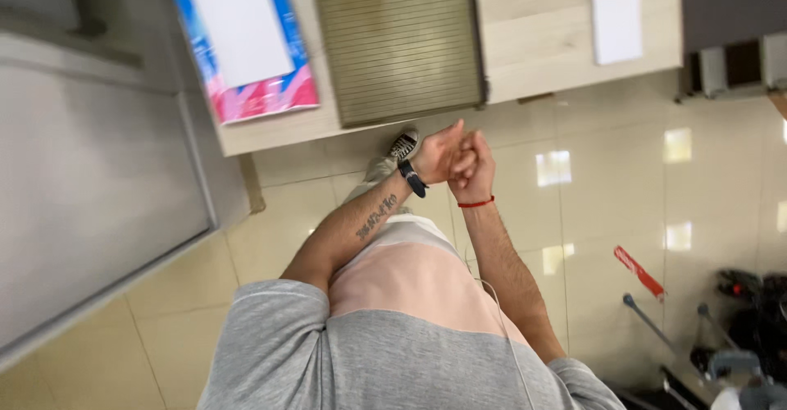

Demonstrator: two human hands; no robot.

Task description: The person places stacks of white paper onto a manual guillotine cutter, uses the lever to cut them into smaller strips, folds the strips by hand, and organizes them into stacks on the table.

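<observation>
Seemingly nothing is held: the left hand [439,154] and right hand [470,162] are clasped together in front of the body, fingers closed around each other, above the tiled floor [607,189]. A shoe [403,145] is seen just beside them. No containers are visible near the hands.

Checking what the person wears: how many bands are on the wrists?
2. A dark band wraps the left wrist, just behind the left hand; a thin red band circles the right wrist, behind the right hand. The hands are clasped together.
</observation>
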